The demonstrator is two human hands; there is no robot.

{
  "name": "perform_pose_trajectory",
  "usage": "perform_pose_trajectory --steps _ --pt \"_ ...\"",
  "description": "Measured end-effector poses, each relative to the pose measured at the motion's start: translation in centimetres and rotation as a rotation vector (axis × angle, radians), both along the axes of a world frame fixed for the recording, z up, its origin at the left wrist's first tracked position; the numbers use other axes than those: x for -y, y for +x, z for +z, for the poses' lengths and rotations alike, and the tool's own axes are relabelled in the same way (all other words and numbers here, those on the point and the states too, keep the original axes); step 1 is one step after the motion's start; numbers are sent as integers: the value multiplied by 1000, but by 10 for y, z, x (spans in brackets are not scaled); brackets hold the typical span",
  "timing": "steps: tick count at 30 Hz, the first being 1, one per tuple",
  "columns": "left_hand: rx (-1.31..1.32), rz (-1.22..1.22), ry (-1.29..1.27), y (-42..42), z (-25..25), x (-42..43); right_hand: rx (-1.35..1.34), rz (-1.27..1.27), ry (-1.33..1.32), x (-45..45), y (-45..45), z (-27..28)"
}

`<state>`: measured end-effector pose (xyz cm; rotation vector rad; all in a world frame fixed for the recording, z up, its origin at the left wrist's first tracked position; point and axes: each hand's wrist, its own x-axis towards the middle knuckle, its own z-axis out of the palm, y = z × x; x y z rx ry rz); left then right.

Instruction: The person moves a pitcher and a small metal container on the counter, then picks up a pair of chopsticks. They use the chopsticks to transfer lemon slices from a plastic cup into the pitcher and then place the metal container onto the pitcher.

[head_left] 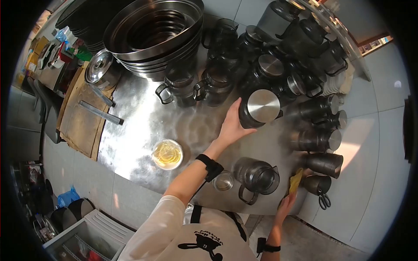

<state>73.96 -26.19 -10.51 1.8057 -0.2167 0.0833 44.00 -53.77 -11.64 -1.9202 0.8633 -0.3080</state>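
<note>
From my head camera, I stand at a steel desk [133,145] crowded with dark jugs. My left grip [234,127] is curved partway open, fingers and thumb spread around the side of a metal-lidded jug [263,106], at the near edge of a cluster of similar vessels; I cannot tell whether its base rests on the desk. My right grip [286,203], low at the desk's right edge, is drawn in on a yellow cloth [296,181], which sticks out beyond my fingers.

Between my forearms, an open jug [261,174] stands with its handle toward me, just beside a small round clear piece [223,180]. To the left of my left forearm, a white bowl [181,160] holds yellow slices [166,153]. Two more handled jugs stand side by side beyond it, near a stack of steel basins [130,55] and a lidded pot [101,71]. Metal bars [101,112] lie at the far left, partly over a brown board [78,130]. On the right, lidded jugs line up above dark cups [324,163], with black scissor handles [324,201] showing near the lowest.
</note>
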Motion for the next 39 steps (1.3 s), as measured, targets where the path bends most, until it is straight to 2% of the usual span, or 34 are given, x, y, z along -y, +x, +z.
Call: perform_pose_trajectory --steps 7,13,15,21,26,32,35,39 --pt "50 125 92 -12 1 9 9 -55 94 -14 -19 -8" --pt "40 137 112 -23 6 5 36 75 42 -23 -6 -6" --pt "41 114 114 -27 8 2 48 70 122 -23 -2 -5" --pt "-67 -25 53 -6 10 -24 107 28 129 -41 17 19" --pt "-142 -127 34 3 16 -36 95 28 77 -36 13 16" --pt "6 -181 35 3 6 -26 124 -57 93 -35 11 15" --pt "59 -156 126 -7 5 -18 105 -54 77 -28 6 8" --pt "120 -89 105 -19 2 2 114 -39 71 -24 6 2"
